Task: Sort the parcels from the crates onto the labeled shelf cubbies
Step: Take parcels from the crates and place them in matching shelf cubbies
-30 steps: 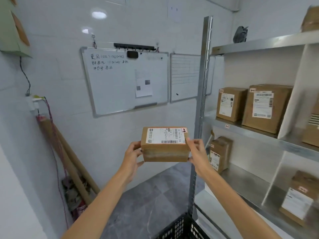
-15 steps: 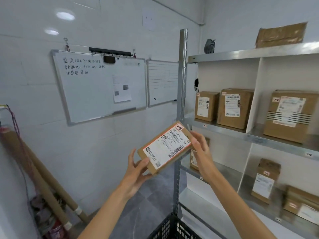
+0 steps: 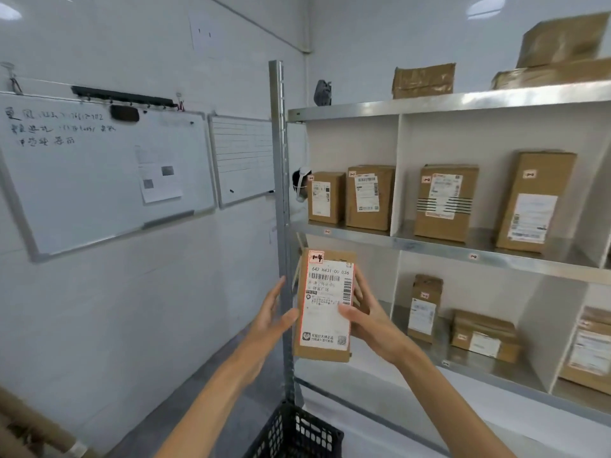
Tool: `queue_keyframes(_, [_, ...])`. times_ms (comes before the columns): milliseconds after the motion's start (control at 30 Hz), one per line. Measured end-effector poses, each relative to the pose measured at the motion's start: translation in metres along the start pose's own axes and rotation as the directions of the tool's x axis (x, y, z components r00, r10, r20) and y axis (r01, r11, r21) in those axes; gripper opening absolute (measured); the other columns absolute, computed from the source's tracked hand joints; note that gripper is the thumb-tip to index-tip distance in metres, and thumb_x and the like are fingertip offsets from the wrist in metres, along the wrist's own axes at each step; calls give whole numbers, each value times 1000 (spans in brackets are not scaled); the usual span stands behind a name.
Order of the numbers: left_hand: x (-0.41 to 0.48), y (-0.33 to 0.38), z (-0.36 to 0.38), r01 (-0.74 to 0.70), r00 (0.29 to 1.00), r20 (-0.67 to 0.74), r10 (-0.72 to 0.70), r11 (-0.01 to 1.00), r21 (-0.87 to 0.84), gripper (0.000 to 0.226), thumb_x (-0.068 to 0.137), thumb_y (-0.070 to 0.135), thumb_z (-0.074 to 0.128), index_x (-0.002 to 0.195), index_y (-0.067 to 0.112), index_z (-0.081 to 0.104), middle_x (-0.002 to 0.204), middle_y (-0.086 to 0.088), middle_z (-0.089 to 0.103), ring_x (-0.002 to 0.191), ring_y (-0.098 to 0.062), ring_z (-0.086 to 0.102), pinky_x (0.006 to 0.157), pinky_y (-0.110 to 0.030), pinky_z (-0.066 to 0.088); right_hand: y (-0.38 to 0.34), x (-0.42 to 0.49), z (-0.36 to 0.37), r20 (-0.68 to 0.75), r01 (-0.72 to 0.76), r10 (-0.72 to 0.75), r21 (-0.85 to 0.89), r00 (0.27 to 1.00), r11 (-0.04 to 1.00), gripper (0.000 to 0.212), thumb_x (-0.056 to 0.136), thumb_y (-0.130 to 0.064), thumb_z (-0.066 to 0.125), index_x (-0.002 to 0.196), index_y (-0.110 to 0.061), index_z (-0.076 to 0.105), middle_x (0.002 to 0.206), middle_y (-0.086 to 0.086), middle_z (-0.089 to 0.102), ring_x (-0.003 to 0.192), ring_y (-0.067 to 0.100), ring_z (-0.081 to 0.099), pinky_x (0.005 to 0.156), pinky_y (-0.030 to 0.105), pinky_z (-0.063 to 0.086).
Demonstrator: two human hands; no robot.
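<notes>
Parcel (image 3: 325, 305) stands upright before the shelf post (image 3: 281, 193), your right hand (image 3: 367, 317) gripping it, left hand (image 3: 272, 317) flat against its edge: match its corner tag (image 3: 315, 257) to a cubby label (image 3: 327, 231) first.

Two hands (image 3: 271, 320) (image 3: 370, 320), one held parcel (image 3: 325, 305), four parcels (image 3: 325, 197) (image 3: 369, 197) (image 3: 444, 203) (image 3: 534, 201) on the middle shelf (image 3: 429, 247), two whiteboards (image 3: 99, 180) (image 3: 243, 160), one black crate (image 3: 297, 434).

parcel (image 3: 325, 305): brown carton, white barcode label facing camera, red-edged tag at its top-left corner | pose: upright on end, in air before the shelf (image 3: 429, 104) post | hold: right hand (image 3: 367, 317) grips right edge, left hand (image 3: 271, 312) thumb touches left edge | crate (image 3: 297, 431): black lattice, below parcel
</notes>
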State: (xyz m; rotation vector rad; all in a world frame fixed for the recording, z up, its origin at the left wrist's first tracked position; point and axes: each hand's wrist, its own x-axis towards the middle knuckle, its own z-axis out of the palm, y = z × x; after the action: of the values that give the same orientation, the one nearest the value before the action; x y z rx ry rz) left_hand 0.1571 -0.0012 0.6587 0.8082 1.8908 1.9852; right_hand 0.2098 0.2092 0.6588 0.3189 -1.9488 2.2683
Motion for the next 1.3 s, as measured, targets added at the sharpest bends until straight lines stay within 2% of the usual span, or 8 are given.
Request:
queue_keyframes(67, [5,4,22,-20,996,90,24,998,-53,88,69,53,75,142,45,26,144,12,42,129,-12,47,100,-42,47,-7,-17,-6,12,6,-6,-14,1000,1000,95,79,-17,71,144,-50,11,143,3,42,126,26,51,92,48,51])
queue_keyframes(167, [8,1,57,-38,994,100,51,991,-126,67,82,31,70,137,43,35,130,7,59,116,-16,60,87,-40,55,-16,-43,-20,-68,6,-11,-82,998,997,91,82,-19,70,141,-56,12,145,-1,40,128,23,50,95,51,49])
queue_keyframes(333, [22,-4,117,-22,987,154,40,992,-121,92,56,48,83,137,38,40,127,5,62,120,-19,57,93,-45,52,-43,-102,-54,-280,6,-74,-237,957,972,79,90,-12,60,143,-50,16,141,-8,44,125,15,53,93,49,51])
queue_keyframes(500, [40,3,215,-73,977,200,79,997,-38,66,76,5,72,134,20,46,124,-3,60,118,-24,54,78,-36,56,-73,-176,-93,-483,-3,-182,-356,857,935,70,94,-10,53,147,-37,16,134,-11,52,123,9,53,94,42,52])
queue_keyframes(600, [39,16,293,-81,962,262,81,997,-12,68,75,3,73,133,24,45,118,-2,58,112,-22,52,80,-39,54,-95,-230,-128,-597,-25,-238,-397,766,917,63,95,-13,51,148,-32,21,135,-4,53,123,12,54,94,42,52])
queue_keyframes(867, [28,38,514,-170,831,521,197,980,-99,69,74,5,75,134,24,47,118,0,59,108,-17,56,64,-20,54,-159,-387,-240,-748,-77,-370,-487,551,870,62,98,-11,46,147,-36,17,140,-1,50,121,13,55,92,44,53])
queue_keyframes(1167, [-8,64,730,-153,790,563,244,967,-204,65,75,2,73,132,20,50,115,-1,62,106,-15,57,79,-30,55,-229,-535,-357,-788,-124,-465,-551,403,825,59,99,-13,43,148,-34,19,133,-5,55,116,16,59,90,43,54])
queue_keyframes(1300, [-22,71,802,-119,769,593,237,966,-231,62,76,4,73,131,22,51,115,-1,62,102,-12,59,63,-20,56,-246,-585,-399,-795,-136,-512,-575,326,807,55,98,-16,47,146,-32,25,134,-2,53,119,17,57,90,41,53])
